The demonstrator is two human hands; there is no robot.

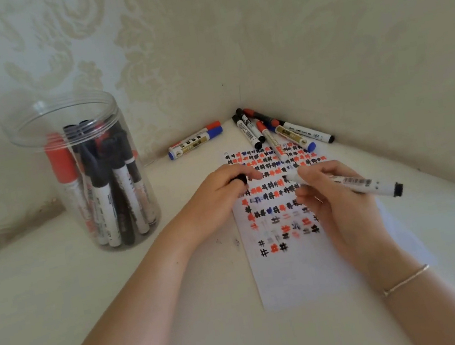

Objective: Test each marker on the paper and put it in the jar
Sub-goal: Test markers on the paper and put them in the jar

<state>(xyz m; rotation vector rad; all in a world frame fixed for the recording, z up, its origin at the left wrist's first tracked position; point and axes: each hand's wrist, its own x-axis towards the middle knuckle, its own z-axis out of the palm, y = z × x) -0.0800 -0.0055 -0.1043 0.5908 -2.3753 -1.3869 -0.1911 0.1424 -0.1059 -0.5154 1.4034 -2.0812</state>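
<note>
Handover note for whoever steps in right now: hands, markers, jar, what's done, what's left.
Right hand: holds an uncapped black marker, tip over the paper.
Left hand: grips what looks like its black cap, resting on the paper's left edge.
Jar: upright at left, lid off, many markers standing inside.
Done: rows of hash marks in black, red and blue cover most of the paper.
Left: mark with this marker, cap it, drop it in the jar; then two markers by the back wall and a pile in the corner.

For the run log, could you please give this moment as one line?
right hand: holds uncapped white marker | left hand: grips black cap | white paper sheet: hash marks | clear plastic jar: markers inside
</note>
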